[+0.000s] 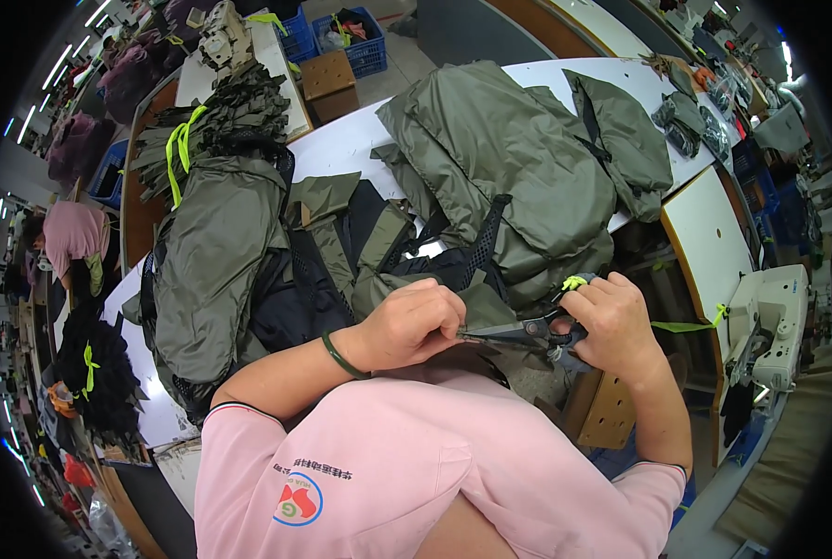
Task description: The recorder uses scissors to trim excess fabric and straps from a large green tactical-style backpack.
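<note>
My right hand [611, 321] is closed round the handles of a pair of scissors [531, 329], whose grips are wrapped in cloth and a bright yellow-green strip. The blades point left and reach my left hand [416, 321]. That hand is pinched near the blade tips; what lies between its fingers is too small to make out. A green bangle [339, 356] circles my left wrist. Just beyond both hands, olive-green fabric pieces with black mesh straps [484, 240] lie on the white table [341, 149].
Olive fabric panels [490, 140] are heaped at the far middle, with another bundle [215, 261] on the left. A sewing machine [775, 321] stands at right, above a perforated wooden box [609, 410]. Blue crates [364, 58] sit beyond the table. Another person [75, 233] is at far left.
</note>
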